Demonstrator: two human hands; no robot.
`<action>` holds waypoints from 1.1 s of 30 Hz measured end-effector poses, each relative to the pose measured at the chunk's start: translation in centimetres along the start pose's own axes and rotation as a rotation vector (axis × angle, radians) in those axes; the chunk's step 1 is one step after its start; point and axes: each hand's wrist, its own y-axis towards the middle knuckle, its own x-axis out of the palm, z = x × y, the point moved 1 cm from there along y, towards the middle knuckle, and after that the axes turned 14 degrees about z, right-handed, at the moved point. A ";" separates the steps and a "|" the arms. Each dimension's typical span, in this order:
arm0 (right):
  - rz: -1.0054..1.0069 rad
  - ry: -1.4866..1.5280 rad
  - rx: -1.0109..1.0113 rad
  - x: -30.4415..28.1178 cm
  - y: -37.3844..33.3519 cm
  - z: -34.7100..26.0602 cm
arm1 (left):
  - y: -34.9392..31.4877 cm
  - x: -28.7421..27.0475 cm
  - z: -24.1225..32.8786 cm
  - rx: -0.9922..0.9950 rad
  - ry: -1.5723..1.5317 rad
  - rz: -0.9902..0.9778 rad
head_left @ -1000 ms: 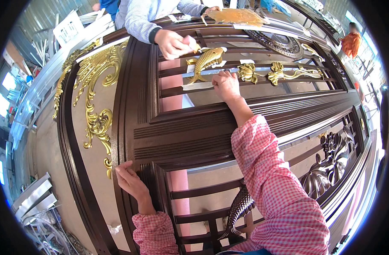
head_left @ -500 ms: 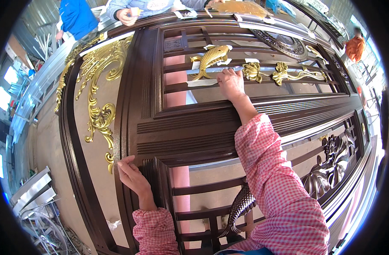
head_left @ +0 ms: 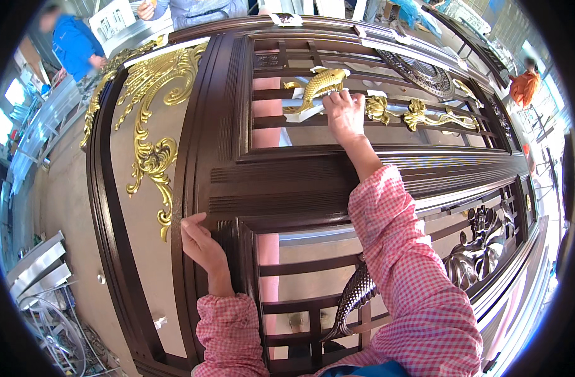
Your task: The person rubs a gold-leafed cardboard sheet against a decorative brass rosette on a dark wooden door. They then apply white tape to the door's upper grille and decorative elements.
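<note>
My right hand (head_left: 346, 118) reaches over the dark brown door panel (head_left: 281, 181), beside a raised golden fish (head_left: 325, 81). Its fingers are curled shut; a white masking strip (head_left: 304, 114) under the fish runs up to them, and the fingertips are partly hidden. Right of that hand sits a golden flower (head_left: 377, 109), followed by a golden stem ornament (head_left: 438, 115). My left hand (head_left: 204, 246) rests on the panel's left frame with fingers apart and loosely bent, holding nothing. Near it is golden scrollwork (head_left: 154, 157). A dark fish (head_left: 355, 295) is partly covered by my right sleeve.
Across the panel stands a person in a striped top (head_left: 206, 11). Another person in blue (head_left: 77, 44) is at the far left, and one in orange (head_left: 525, 87) at the far right. Metal offcuts (head_left: 42, 267) lie on the floor at lower left.
My right hand has shifted slightly up, and the white strip now tilts up toward it. The amber sheet at the far edge has left the view. The person in blue has turned and moved left.
</note>
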 end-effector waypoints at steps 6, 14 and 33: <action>0.033 -0.090 -0.135 -3.4 3.4 -1.6 | -0.1 0.3 0.0 0.011 0.019 -0.035; 0.314 0.138 -0.076 -21.2 8.7 -0.6 | 0.2 -0.1 -0.7 0.193 0.105 -0.013; -0.015 0.417 0.004 -49.5 -11.5 -0.3 | -21.3 -14.4 16.8 -1.297 -0.423 -0.938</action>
